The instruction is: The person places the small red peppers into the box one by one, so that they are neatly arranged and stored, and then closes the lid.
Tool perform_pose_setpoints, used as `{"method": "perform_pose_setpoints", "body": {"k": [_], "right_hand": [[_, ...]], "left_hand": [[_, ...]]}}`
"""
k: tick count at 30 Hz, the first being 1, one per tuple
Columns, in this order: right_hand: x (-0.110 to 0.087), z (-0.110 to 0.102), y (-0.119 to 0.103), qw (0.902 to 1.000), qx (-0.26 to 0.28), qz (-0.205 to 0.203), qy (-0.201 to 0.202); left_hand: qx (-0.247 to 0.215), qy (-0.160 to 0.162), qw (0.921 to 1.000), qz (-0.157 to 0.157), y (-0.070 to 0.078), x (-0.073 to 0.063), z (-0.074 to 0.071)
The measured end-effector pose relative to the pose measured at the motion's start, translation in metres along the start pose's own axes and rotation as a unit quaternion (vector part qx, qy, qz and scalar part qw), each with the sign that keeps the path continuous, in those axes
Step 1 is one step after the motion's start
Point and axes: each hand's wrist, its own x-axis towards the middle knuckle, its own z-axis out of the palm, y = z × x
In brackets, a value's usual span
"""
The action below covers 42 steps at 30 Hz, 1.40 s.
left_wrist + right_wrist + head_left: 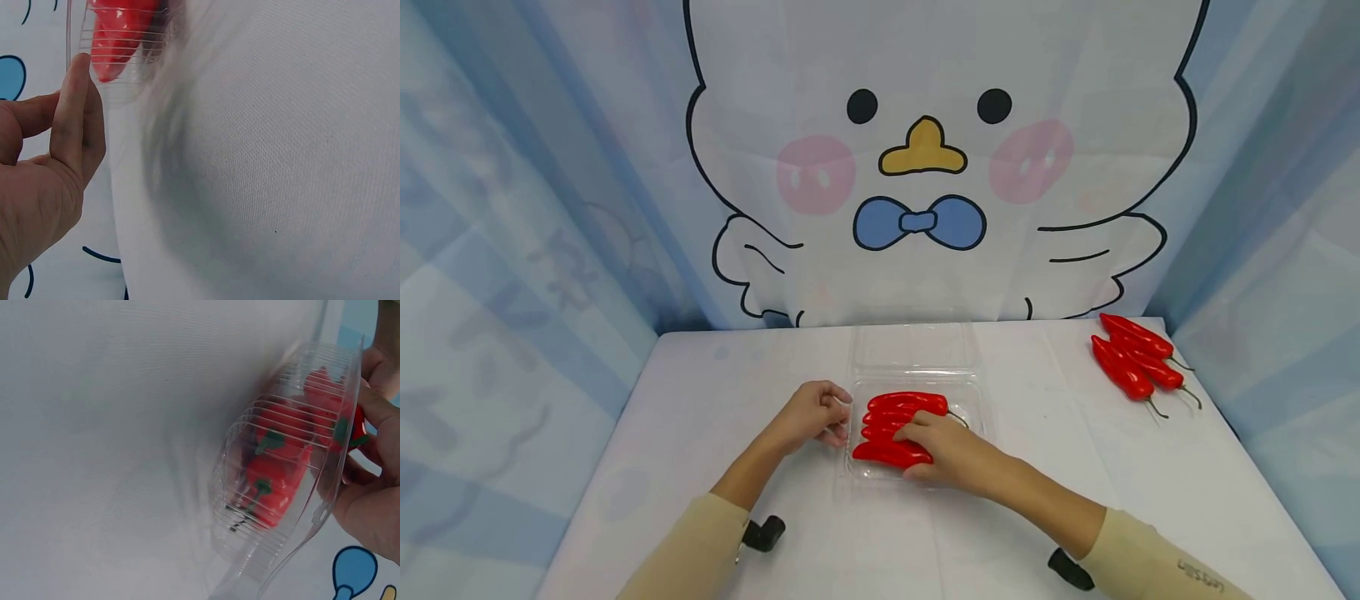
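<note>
A clear plastic clamshell box (pixel 978 402) lies with its lid (pixel 913 346) folded back. Several red chili peppers (pixel 887 402) lie side by side in it. My right hand (pixel 955 450) reaches over the box's near right part and grips the nearest red chili pepper (pixel 880 452), fingers above and thumb at the near side. In the right wrist view, that pepper's green stem end (pixel 357 439) shows beside the hand. At the box's left wall is my left hand (pixel 812 414). Its extended fingers (pixel 70 119) touch the box's edge in the left wrist view, with no pepper held.
Several more red chili peppers (pixel 1127 367) lie in a group at the table's far right corner. A white cloth covers the table (pixel 715 367). Behind it hangs a curtain (pixel 917 283) with a cartoon bird, and blue curtains (pixel 535 275) flank both sides.
</note>
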Motion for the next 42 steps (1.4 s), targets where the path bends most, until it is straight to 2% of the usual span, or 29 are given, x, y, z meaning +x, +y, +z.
{"method": "perform_pose_setpoints", "body": {"k": [6, 13, 20, 42], "right_hand": [[-0.001, 0.001, 0.003, 0.9999, 0.004, -0.010, -0.007], [-0.004, -0.006, 0.007, 0.9992, 0.022, -0.005, -0.033], [-0.004, -0.005, 0.010, 0.9984, 0.029, -0.026, -0.040], [-0.004, -0.002, 0.024, 0.9941, 0.091, -0.012, -0.058]], "left_hand": [[0.004, 0.005, 1.0000, -0.004, 0.000, 0.000, 0.000], [0.007, 0.008, 0.9999, -0.004, 0.001, -0.001, 0.000], [0.009, 0.008, 0.9999, -0.007, 0.001, 0.000, 0.000], [0.011, 0.011, 0.9998, -0.016, 0.000, 0.002, 0.002]]}}
